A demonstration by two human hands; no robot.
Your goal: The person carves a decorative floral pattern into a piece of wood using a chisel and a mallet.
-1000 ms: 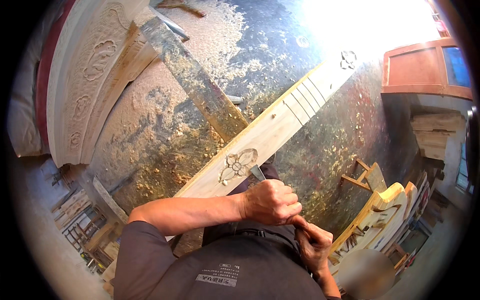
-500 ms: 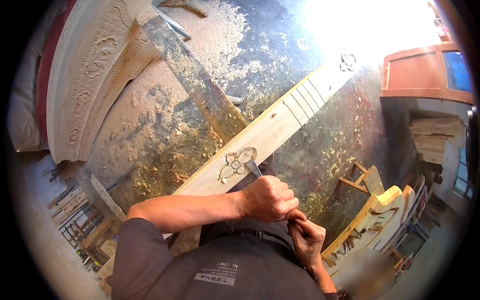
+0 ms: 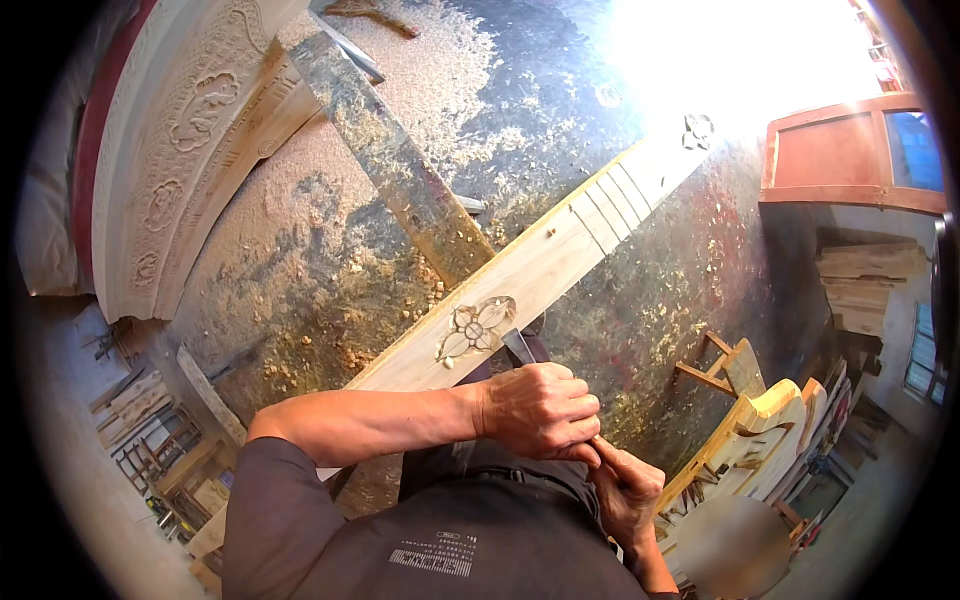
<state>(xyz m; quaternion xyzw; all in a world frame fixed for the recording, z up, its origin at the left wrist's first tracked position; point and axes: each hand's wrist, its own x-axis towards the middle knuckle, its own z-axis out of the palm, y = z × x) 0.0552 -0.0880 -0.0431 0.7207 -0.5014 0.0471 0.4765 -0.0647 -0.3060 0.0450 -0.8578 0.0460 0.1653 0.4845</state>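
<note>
A long pale wooden board (image 3: 520,270) lies slantwise in front of me. Cut into it is a four-petalled flower carving (image 3: 474,332), with a small chip (image 3: 449,363) beside it. My left hand (image 3: 540,410) is wrapped around a chisel, whose flat metal blade (image 3: 518,346) points at the board's near edge, just right of the flower. Lower down and to the right, my right hand (image 3: 628,490) is closed around the chisel's back end, which the fingers mostly hide. The two hands nearly touch.
A plank (image 3: 400,165) meets the board from the far left. Carved curved woodwork (image 3: 190,150) stands at the left. To the right are a small wooden stool (image 3: 728,368) and a yellowish wooden piece (image 3: 730,430) with several tools on it. Shavings and sawdust cover much of the floor.
The chisel tip has drawn back from the flower's right petal toward the board's near edge. Both hands have shifted slightly down, the right one also to the right.
</note>
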